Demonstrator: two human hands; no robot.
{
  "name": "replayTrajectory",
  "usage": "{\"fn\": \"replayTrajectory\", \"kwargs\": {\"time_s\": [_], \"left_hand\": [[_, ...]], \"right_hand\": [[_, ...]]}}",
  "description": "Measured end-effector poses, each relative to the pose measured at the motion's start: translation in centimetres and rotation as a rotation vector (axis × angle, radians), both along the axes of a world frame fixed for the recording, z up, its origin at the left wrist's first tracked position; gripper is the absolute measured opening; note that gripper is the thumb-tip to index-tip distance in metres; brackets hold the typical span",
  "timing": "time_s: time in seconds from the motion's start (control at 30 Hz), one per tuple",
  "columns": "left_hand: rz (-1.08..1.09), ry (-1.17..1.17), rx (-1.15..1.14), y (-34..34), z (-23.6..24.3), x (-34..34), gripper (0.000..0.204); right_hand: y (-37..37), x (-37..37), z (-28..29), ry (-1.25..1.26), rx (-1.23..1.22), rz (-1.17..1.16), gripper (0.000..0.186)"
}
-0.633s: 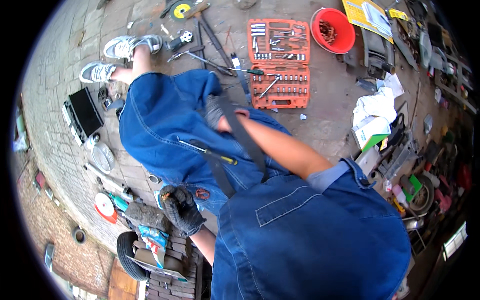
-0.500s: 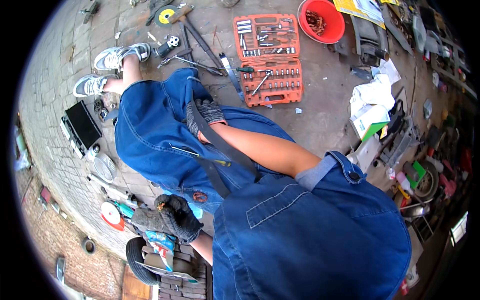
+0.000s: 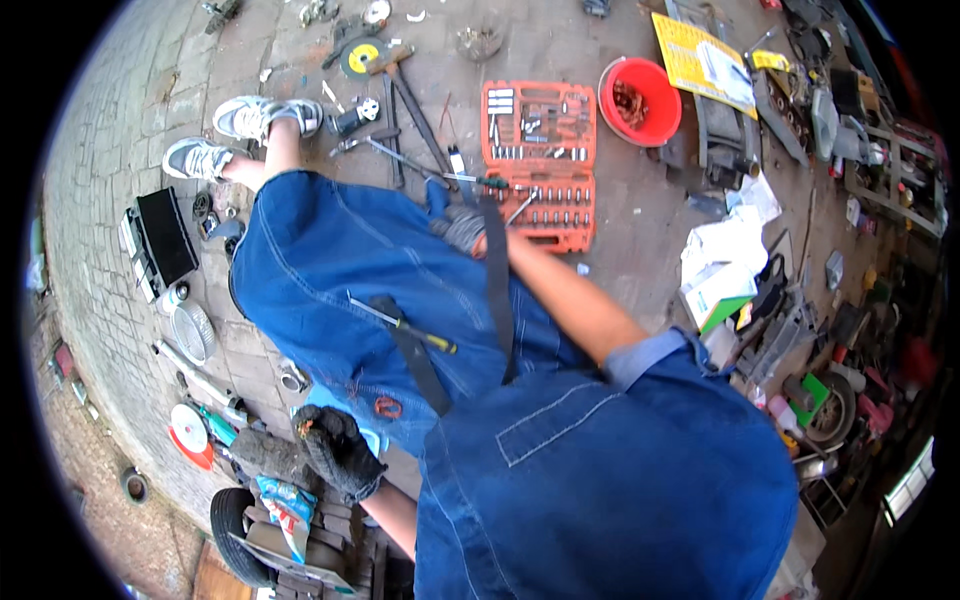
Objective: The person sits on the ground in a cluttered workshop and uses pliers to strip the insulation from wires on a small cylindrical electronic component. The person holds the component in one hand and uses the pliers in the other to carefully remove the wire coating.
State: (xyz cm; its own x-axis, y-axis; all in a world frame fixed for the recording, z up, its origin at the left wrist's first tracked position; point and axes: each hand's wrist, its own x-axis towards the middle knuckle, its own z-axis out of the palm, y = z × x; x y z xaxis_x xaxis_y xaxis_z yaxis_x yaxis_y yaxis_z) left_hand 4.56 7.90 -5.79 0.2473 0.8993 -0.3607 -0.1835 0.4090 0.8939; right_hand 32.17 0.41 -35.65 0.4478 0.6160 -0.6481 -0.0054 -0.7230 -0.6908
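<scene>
My left hand (image 3: 343, 455), in a dark knit glove, is closed beside my lap, with a small copper-coloured piece (image 3: 303, 428) showing at its fingertips. My right hand (image 3: 462, 230), in a grey glove, reaches past my thigh towards the tools; its fingers are blurred, and a dark strap (image 3: 497, 285) crosses by its wrist. Next to it is something blue (image 3: 437, 197) I cannot make out. On my blue denim lap lie a screwdriver (image 3: 430, 338) with a yellow and black handle and a small coppery coil (image 3: 387, 407).
An orange socket set case (image 3: 590, 208) lies spread beyond my right hand, near a hammer (image 3: 415, 110) and a cutting disc (image 3: 362, 58). A red bucket (image 3: 660, 110) holds coppery scraps. Stacked bricks and a tyre (image 3: 235, 540) are by my left arm; clutter fills the right side.
My right hand has moved off my lap, away to the right, towards the tools and socket case. The left hand remains closed near my lap. The whole view has shifted slightly.
</scene>
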Motion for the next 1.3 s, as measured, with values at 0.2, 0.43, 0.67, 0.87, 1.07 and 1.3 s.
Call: {"fn": "replayTrajectory", "kwargs": {"time_s": [0.2, 0.43, 0.67, 0.87, 1.07, 1.3], "left_hand": [[0.006, 0.008, 0.015, -0.8, 0.0, -1.7, 0.029], [0.06, 0.02, 0.062, -0.5, -0.6, -1.5, 0.026], [0.052, -0.061, -0.004, -0.8, -1.5, -2.6, 0.028], [0.136, -0.015, 0.074, -1.6, -1.8, -3.3, 0.029], [0.163, -0.054, 0.06, -1.3, -1.8, -1.6, 0.031], [0.316, -0.038, 0.033, -1.4, -2.0, -5.8, 0.026]], "right_hand": [[-10.6, 0.6, -2.6, -0.034, -0.311, -0.001, 0.036], [-21.9, -0.5, -2.9, -0.01, -0.604, -0.046, 0.037], [-21.5, 3.5, -2.7, -0.089, -0.554, -0.088, 0.037], [-18.9, 5.6, -2.6, -0.126, -0.469, -0.019, 0.037], [-17.5, 7.9, -2.0, -0.143, -0.475, 0.07, 0.038], [-9.9, 9.8, -0.8, -0.242, -0.397, 0.332, 0.038]]}}
